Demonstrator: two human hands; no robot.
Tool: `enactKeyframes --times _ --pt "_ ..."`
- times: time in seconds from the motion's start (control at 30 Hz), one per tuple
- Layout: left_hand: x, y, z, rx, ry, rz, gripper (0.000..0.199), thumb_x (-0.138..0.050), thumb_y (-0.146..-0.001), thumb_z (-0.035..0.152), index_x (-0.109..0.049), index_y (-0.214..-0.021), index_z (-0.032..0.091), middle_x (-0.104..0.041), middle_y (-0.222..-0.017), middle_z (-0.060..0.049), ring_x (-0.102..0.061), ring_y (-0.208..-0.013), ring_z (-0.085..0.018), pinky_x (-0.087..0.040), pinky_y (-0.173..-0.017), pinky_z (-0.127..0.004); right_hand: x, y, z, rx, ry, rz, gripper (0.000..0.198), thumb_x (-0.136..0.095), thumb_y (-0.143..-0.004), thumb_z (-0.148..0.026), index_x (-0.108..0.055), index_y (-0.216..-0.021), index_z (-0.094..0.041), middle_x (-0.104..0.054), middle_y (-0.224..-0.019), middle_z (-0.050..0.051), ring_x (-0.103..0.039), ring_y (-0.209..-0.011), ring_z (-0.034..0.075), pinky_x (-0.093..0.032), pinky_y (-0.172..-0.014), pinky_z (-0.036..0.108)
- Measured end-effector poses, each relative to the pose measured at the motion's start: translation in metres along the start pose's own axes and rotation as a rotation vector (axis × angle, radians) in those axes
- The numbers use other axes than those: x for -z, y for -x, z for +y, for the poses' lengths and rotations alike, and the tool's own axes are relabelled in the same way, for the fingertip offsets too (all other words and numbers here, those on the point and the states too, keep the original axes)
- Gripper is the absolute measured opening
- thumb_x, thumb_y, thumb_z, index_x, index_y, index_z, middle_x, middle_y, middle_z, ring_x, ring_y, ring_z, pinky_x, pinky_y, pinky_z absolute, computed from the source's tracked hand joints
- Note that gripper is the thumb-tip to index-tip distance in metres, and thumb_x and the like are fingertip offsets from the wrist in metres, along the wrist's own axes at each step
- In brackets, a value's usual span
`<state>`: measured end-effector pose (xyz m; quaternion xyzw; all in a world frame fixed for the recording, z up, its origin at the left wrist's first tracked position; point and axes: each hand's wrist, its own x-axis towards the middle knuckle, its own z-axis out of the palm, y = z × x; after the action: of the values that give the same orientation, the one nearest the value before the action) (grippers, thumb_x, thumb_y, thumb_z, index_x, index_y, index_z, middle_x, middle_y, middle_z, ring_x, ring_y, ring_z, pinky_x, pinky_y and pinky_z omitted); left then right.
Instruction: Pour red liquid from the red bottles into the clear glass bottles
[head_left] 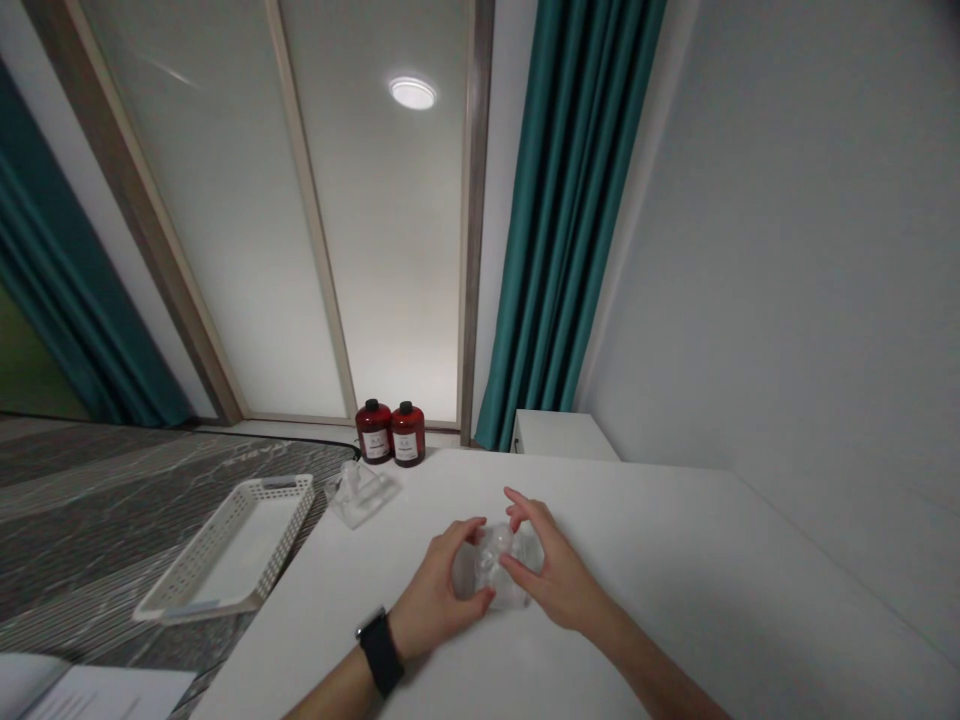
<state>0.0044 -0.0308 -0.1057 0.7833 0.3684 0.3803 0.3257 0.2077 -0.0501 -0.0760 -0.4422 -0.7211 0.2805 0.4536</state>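
Observation:
A clear, see-through container (501,566) with a rounded top stands on the white table (637,580) in front of me; its exact kind is hard to make out. My left hand (442,585) curves around its left side, thumb at the near edge and fingers at the far edge. Over its right side is my right hand (551,565), thumb reaching across the top and index finger raised apart. Whether the right fingertips press on the container is unclear. A black watch (380,650) sits on my left wrist.
Two dark red bottles (407,436) with black caps stand at the table's back left edge. Beside them lies a clear plastic piece (364,495). Left of the table, a white perforated basket (289,535) and an open book (112,693) rest on a grey patterned surface.

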Motion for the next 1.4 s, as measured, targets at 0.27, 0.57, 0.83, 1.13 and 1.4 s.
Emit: enactKeyframes --times 0.27,0.57,0.83,1.13,1.4 --pt "0.006 -0.001 0.002 0.015 0.028 0.033 0.069 -0.070 -0.068 0.015 -0.047 -0.133 0.020 -0.060 -0.125 -0.012 -0.058 -0.114 -0.029 -0.043 -0.104 -0.049 -0.010 0.002 -0.007 -0.039 -0.088 0.079 0.077 -0.065 -0.076 -0.014 -0.034 -0.144 -0.029 -0.062 -0.114 0.006 -0.055 -0.123 0.025 -0.034 -0.111 0.051" --pt "0.004 -0.001 0.010 -0.015 0.032 -0.038 0.071 -0.072 -0.069 0.014 -0.045 -0.134 0.020 -0.060 -0.125 -0.011 -0.056 -0.116 -0.028 -0.042 -0.105 -0.048 -0.023 0.020 0.010 -0.093 -0.261 0.137 0.079 -0.070 -0.078 -0.027 -0.032 -0.147 -0.028 -0.060 -0.121 0.009 -0.051 -0.127 0.026 -0.034 -0.112 0.047" --pt "0.012 -0.023 0.026 -0.027 0.013 -0.134 0.065 -0.080 -0.068 0.022 -0.052 -0.126 0.019 -0.064 -0.119 -0.010 -0.061 -0.108 -0.027 -0.047 -0.099 -0.044 -0.015 0.014 0.007 -0.085 -0.499 0.171 0.080 -0.072 -0.079 -0.049 -0.031 -0.144 -0.029 -0.059 -0.127 0.011 -0.052 -0.129 0.027 -0.036 -0.111 0.047" --pt "0.003 -0.024 -0.003 -0.025 0.066 -0.080 0.062 -0.077 -0.072 0.026 -0.051 -0.127 0.017 -0.064 -0.120 -0.012 -0.060 -0.110 -0.028 -0.045 -0.101 -0.046 -0.013 0.017 0.021 -0.050 -0.504 0.182 0.071 -0.071 -0.081 -0.041 -0.036 -0.142 -0.032 -0.057 -0.125 0.009 -0.048 -0.133 0.026 -0.034 -0.113 0.049" --pt "0.008 -0.014 -0.026 -0.005 -0.052 -0.082 0.068 -0.080 -0.072 0.030 -0.051 -0.132 0.020 -0.063 -0.127 -0.014 -0.059 -0.115 -0.031 -0.043 -0.105 -0.050 -0.016 0.018 0.019 -0.053 -0.478 0.148 0.062 -0.064 -0.086 -0.030 -0.035 -0.141 -0.033 -0.056 -0.121 0.007 -0.042 -0.137 0.022 -0.031 -0.116 0.047"
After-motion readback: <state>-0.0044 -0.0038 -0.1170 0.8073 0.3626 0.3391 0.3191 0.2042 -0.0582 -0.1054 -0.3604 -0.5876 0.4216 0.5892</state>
